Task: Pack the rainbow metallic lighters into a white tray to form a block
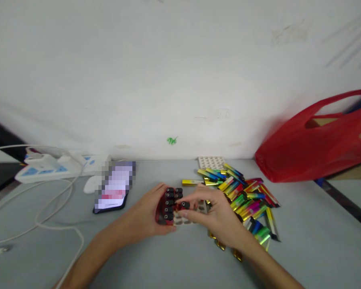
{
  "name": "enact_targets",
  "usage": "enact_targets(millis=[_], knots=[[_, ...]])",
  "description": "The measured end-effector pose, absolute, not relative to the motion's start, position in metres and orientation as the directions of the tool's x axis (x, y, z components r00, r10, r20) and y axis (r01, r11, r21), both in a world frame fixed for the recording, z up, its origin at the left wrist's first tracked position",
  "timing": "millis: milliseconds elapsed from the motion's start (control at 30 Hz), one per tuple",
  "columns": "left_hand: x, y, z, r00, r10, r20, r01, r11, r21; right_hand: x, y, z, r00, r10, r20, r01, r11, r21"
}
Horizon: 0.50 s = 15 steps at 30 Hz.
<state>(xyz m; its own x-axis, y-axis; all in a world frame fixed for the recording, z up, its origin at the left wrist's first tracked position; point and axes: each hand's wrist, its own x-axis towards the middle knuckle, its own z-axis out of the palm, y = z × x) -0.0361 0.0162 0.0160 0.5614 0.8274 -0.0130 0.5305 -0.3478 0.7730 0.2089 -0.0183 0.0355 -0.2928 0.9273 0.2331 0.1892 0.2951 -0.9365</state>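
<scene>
Grey table (156, 265): left hand (149, 210) curls round one rack (186, 220); right hand (221, 212) pinches one black-capped piece (185, 205)

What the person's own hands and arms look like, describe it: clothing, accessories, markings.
The left hand and right hand are ungloved. The left forearm and right forearm show no sleeves. No watch or bracelet is visible; part of the left hand is hidden. No clear markings show.
</scene>
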Motion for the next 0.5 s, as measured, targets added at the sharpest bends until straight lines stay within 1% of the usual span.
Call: enact_targets(millis=[133, 367, 500], knots=[[-0.0359, 0.0158, 0.0172, 0.564, 0.826, -0.012, 0.531, -0.352, 0.771, 0.2116, -0.0168, 0.0319, -0.309, 0.910, 0.276, 0.225, 0.352, -0.909], [-0.0355, 0.0150, 0.0174, 0.555, 0.832, -0.017, 0.531, -0.338, 0.777, 0.2110, -0.0189, 0.0336, -0.370, 0.855, 0.364, 0.299, 0.481, -0.824], [-0.0354, 0.0166, 0.0165, 0.562, 0.827, -0.019, 0.533, -0.346, 0.772, 0.2094, -0.0225, 0.0351, -0.358, 0.853, 0.380, 0.313, 0.493, -0.812]])
